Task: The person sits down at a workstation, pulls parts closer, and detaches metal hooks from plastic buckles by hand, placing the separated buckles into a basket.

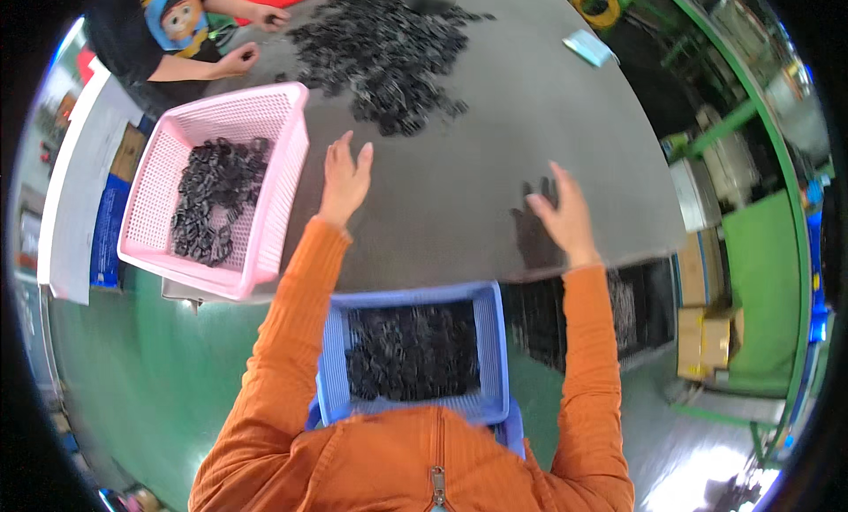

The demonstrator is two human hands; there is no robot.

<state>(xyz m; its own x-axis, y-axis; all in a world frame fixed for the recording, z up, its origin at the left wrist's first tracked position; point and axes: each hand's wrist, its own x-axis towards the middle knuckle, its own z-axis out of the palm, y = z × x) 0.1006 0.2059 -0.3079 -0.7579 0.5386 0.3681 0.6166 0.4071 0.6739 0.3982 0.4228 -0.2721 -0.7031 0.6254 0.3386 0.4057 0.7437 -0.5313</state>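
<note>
Above grey surface (495, 159): left hand (344, 178) and right hand (562, 213) spread, grip empty; black parts heap (384, 57) lies beyond fingertips, apart.

A broad grey counter (530, 132) with a smooth, dull top fills the middle of the view, its near edge running above a glossy green-painted floor (150, 379) that catches a bright patch of light at the lower right. Past the counter's right edge stand green metal frame rails (777, 159) and stacked brown cardboard boxes (707, 335). Beyond its left edge lies a long white board (75, 194), and a coiled yellow hose (596, 1) sits off the far right corner.
</note>
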